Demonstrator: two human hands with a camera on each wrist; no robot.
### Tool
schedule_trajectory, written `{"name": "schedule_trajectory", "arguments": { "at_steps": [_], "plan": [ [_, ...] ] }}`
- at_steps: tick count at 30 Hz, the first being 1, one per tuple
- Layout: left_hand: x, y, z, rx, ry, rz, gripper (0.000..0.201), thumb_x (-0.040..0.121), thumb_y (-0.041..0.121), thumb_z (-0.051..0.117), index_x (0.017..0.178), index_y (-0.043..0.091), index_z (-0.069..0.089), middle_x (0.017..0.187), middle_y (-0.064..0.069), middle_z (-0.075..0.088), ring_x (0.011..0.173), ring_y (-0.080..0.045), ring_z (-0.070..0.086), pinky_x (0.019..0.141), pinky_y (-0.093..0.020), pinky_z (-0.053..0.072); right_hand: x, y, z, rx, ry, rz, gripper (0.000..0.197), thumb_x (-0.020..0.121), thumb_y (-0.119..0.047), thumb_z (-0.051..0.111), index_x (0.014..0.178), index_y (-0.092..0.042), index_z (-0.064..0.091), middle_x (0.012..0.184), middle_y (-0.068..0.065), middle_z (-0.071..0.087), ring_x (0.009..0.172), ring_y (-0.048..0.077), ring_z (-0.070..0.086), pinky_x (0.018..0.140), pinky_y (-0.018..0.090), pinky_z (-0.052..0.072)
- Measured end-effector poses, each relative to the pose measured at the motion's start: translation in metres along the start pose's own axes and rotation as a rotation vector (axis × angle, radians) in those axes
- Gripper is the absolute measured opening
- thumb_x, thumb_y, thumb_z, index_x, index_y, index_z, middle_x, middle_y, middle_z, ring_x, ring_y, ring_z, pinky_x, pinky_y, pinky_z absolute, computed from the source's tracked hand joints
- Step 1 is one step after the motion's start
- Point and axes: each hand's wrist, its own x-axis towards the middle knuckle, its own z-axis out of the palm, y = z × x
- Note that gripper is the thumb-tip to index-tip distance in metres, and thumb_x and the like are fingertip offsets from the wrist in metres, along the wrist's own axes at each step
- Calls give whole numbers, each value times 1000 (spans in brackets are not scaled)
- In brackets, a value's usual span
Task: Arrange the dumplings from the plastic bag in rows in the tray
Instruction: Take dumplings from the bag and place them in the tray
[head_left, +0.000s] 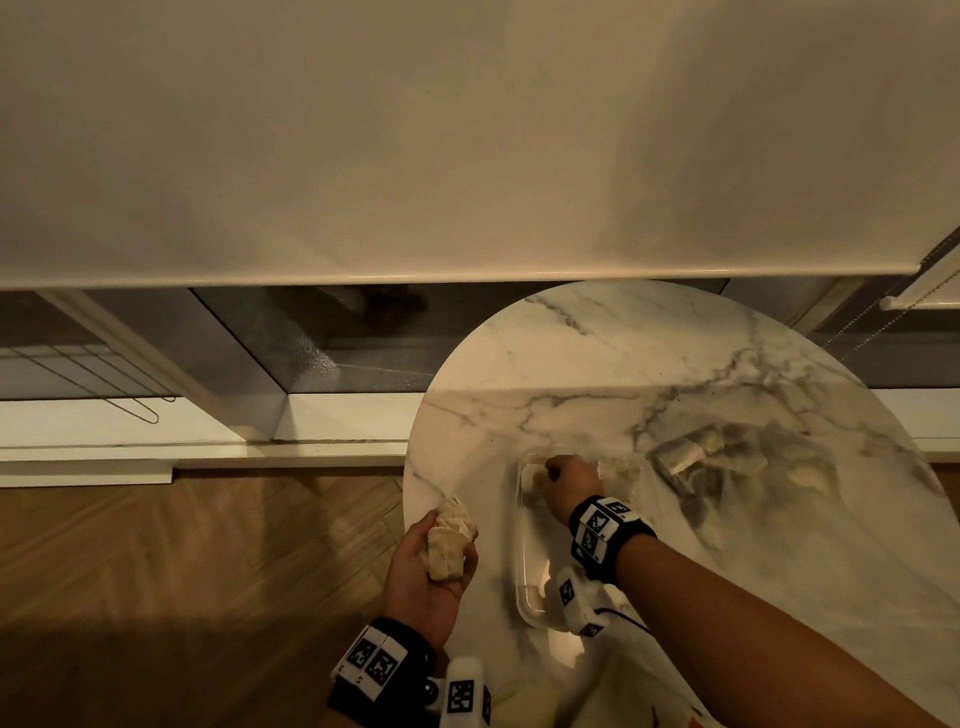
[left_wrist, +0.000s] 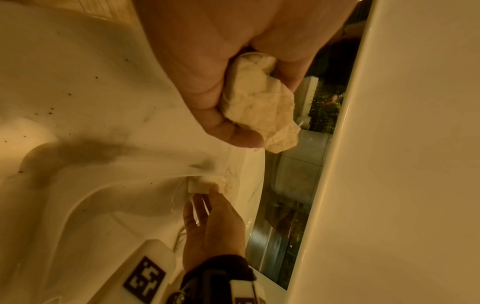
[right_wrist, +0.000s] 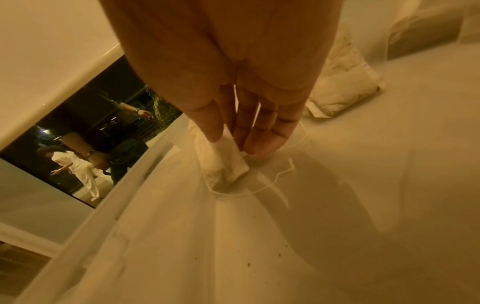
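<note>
Soft dough may tear if your right hand (right_wrist: 249, 123) pinches the dumpling (right_wrist: 223, 164) harder; left hand (head_left: 426, 571) grips spare dumplings (head_left: 449, 543).

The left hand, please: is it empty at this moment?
No, the left hand grips pale dumplings beside the clear tray.

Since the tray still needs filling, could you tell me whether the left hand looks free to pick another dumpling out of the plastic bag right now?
Probably not: the left hand already grips dumplings off the table's left edge, and the plastic bag lies beyond the tray, where the right hand works.
</note>
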Motion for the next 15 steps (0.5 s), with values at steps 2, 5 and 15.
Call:
{"name": "schedule_trajectory", "arguments": {
  "at_steps": [2,5,15],
  "plan": [
    [1,2,-2,-7,8,4,24,93,23,60,106,3,64,95,-16,66,85,-27,63,50,-28,56,2,3,3,9,-7,6,24,87,-19,68,110,-12,71,104,9,72,103,27,67,86,28,51],
    [1,4,-2,-15,1,9,24,94,23,59,105,3,64,95,-16,66,84,-27,63,49,-28,56,4,5,6,39,7,34,27,79,-18,76,105,-15,71,96,4,74,93,21,69,84,33,56],
    [5,1,3,-1,-5,-3,23,95,22,58,106,3,63,94,-16,65,82,-26,62,50,-28,56,5,8,3,153,101,21,18,75,-5,77,82,-15,64,71,-1,65,69,17,63,63,28,54]
  ]
}}
